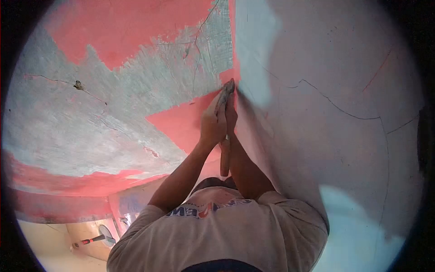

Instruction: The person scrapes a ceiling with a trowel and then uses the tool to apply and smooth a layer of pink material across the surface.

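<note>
My left hand (pixel 214 120) and my right hand (pixel 231 111) are pressed together around a wooden-handled tool (pixel 224 158). Its brown handle sticks out below my wrists, pointing back at my chest. The working end is hidden behind my fingers, so I cannot tell the tool's kind. My fingertips reach the corner where the pink-painted surface (pixel 179 122) meets the pale grey-blue wall (pixel 317 136). Around them, the pink paint has ragged edges beside a bare grey patch (pixel 131 95).
Thin cracks run across both surfaces, with a small hole (pixel 79 85) in the grey part. At lower left lies a tool with a red and black handle (pixel 93 239) and a grey metal head. A dark patch (pixel 424 140) marks the far right.
</note>
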A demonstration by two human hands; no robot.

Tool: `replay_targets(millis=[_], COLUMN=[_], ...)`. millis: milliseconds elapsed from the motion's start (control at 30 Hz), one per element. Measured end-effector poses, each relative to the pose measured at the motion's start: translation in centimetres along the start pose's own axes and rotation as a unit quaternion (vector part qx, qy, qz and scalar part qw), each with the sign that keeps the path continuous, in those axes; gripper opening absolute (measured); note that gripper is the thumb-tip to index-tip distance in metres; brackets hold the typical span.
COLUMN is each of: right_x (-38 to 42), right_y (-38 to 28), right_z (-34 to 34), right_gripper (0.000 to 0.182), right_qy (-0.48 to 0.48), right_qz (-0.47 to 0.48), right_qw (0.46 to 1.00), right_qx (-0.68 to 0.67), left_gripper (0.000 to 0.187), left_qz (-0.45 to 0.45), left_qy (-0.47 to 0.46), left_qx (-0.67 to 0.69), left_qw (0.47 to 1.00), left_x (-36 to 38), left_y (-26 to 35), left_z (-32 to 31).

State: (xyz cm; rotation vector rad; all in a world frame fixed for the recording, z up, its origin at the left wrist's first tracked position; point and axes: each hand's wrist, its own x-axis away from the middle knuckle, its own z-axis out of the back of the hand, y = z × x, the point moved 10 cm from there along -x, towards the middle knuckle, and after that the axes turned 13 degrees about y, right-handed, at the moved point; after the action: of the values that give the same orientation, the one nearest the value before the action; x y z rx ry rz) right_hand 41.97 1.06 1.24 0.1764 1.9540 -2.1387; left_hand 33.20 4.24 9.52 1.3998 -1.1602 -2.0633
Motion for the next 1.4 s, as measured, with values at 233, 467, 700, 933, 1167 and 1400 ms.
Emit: replay_targets(millis=[233,467,700,933,1167,1400], right_x=[-0.3,0.0,-0.6,0.3,-0.2,-0.1], right_y=[1.3,2.7,4.2,4.1,3.5,1.8], right_z=[-0.4,-1.7,-1.6,-1.2,-1.5,-0.9], right_gripper=[0.060,0.053,0.056,0.062,0.060,0.060], right_qy=[0.017,-0.081,-0.101,-0.059,-0.020,0.020], right_qz=[0.142,-0.088,-0.203,0.001,0.124,0.190], right_qw=[0.988,0.963,0.957,0.998,0.989,0.980], right_qx=[-0.055,-0.243,-0.182,-0.038,-0.075,-0.059], left_gripper=[0.038,0.040,0.039,0.041,0.042,0.041], left_qz=[0.019,-0.009,0.022,0.059,-0.022,0.036], left_qy=[-0.010,-0.007,-0.001,-0.019,-0.028,-0.029], left_qx=[0.005,-0.017,0.005,-0.026,-0.005,0.015], left_qw=[1.000,1.000,1.000,0.998,0.999,0.999], left_x=[-0.4,-0.1,-0.2,0.6,-0.4,-0.2], left_y=[0.4,1.3,0.0,-1.3,0.4,0.6], left_z=[-0.6,-0.5,-0.2,-0.3,-1.0,-0.6])
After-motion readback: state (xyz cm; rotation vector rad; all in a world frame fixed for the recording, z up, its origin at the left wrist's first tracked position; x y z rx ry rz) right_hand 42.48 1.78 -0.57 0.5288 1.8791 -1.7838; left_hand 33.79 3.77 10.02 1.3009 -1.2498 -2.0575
